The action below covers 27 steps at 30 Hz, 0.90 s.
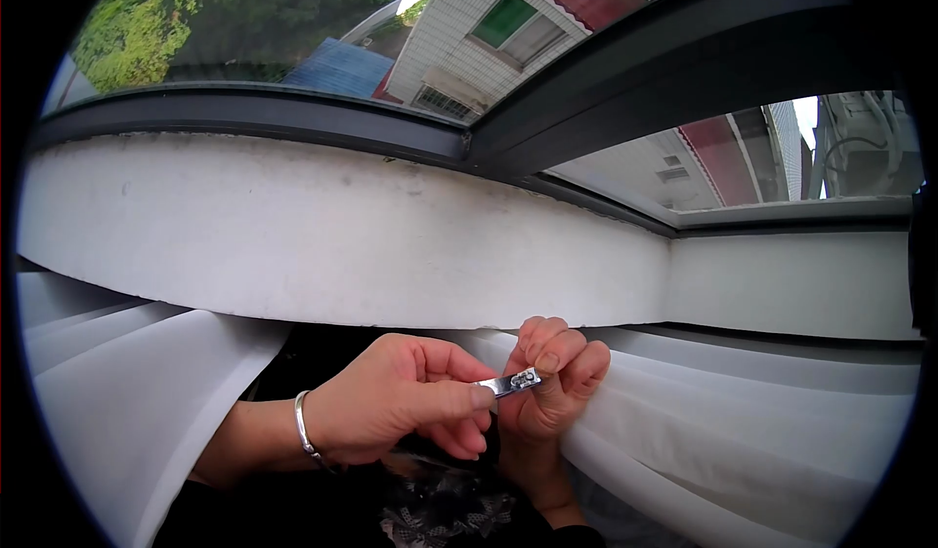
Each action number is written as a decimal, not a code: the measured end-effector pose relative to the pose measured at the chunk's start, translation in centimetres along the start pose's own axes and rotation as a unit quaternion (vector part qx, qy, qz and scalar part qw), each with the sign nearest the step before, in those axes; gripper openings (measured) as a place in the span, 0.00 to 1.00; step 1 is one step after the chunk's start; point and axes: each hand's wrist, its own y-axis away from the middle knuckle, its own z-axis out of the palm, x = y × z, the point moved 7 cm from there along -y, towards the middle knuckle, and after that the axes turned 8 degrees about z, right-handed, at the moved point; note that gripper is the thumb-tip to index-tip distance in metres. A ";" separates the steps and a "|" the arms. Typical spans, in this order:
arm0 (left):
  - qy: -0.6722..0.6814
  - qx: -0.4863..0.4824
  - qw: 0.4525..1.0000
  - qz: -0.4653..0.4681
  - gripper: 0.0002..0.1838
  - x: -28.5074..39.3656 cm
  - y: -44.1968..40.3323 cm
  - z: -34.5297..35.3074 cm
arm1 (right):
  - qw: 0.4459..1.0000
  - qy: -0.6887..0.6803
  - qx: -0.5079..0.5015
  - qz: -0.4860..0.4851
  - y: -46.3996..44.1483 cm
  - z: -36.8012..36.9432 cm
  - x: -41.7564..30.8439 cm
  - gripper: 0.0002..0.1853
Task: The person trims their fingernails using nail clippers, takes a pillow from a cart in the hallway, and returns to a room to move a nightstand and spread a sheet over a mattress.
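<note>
My left hand, with a silver bangle on its wrist, pinches a shiny nail clipper between thumb and fingers. The clipper's patterned end points right and lies against the curled fingers of my right hand. That hand is raised, its fingers folded in towards the palm with the nails showing. I see nothing held in it. Whether the clipper's jaws are around a nail, I cannot tell.
White curtains hang on both sides of my arms. Beyond the hands runs a white window ledge below a dark window frame. Dark clothing with a lace-like pattern lies under my hands. Outside are trees and a tiled building.
</note>
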 end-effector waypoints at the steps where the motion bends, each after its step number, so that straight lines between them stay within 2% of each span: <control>1: 0.006 -0.002 1.000 0.001 0.11 0.1 0.0 0.0 | 1.000 0.009 0.004 -0.007 0.0 0.0 -0.1 0.19; 2: 0.007 -0.002 1.000 0.001 0.11 0.0 0.0 0.0 | 1.000 0.009 0.004 -0.007 -0.1 0.0 -0.2 0.19; 4: -0.079 0.023 0.993 0.082 0.12 1.0 0.0 -0.6 | 1.000 0.019 0.017 0.017 -0.2 -0.2 -0.1 0.20; 5: -0.080 0.022 0.993 0.082 0.12 0.7 -0.1 -0.8 | 1.000 0.020 0.018 0.016 -0.2 -0.2 -0.2 0.20; 6: -0.184 0.033 0.960 0.208 0.14 2.2 0.2 -0.9 | 0.999 0.003 0.013 0.031 -0.2 -0.2 -0.1 0.20; 7: -0.282 0.042 0.901 0.328 0.16 3.6 0.9 -0.5 | 0.999 -0.014 0.007 0.047 -0.1 -0.2 0.0 0.21; 8: -0.282 0.042 0.901 0.327 0.16 3.4 1.0 -0.6 | 0.999 -0.014 0.009 0.047 0.0 -0.2 -0.1 0.21; 9: -0.414 0.061 0.810 0.411 0.17 4.7 2.0 0.4 | 0.998 -0.011 0.012 0.055 0.1 -0.2 0.0 0.21; 10: -0.533 0.078 0.692 0.481 0.19 5.4 3.0 1.7 | 0.998 -0.009 0.015 0.063 0.1 -0.2 0.0 0.21; 11: -0.536 0.093 0.646 0.535 0.19 5.2 3.3 2.1 | 0.998 -0.009 0.015 0.064 0.1 -0.2 -0.1 0.21; 12: -0.536 0.093 0.646 0.536 0.19 5.2 3.1 2.2 | 0.998 -0.012 0.018 0.065 0.1 -0.1 -0.1 0.21; 14: -0.593 0.095 0.545 0.585 0.18 5.0 3.6 3.4 | 0.998 -0.014 0.019 0.066 0.0 0.0 -0.2 0.21; 15: -0.593 0.092 0.521 0.607 0.18 5.0 3.6 3.6 | 0.998 -0.008 0.021 0.065 0.0 0.0 -0.3 0.21; 16: -0.593 0.092 0.521 0.607 0.18 4.9 3.5 3.6 | 0.998 -0.001 0.024 0.064 0.0 -0.1 -0.4 0.21; 18: -0.620 0.104 0.456 0.630 0.18 4.7 3.9 4.1 | 0.998 -0.001 0.024 0.063 0.0 -0.1 -0.4 0.21; 21: -0.625 0.097 0.431 0.643 0.17 4.5 3.9 4.3 | 0.998 0.001 0.027 0.061 0.0 -0.3 -0.5 0.21; 27: -0.632 0.089 0.441 0.631 0.16 4.4 3.8 4.3 | 0.998 0.003 0.029 0.063 0.0 -0.4 -0.5 0.22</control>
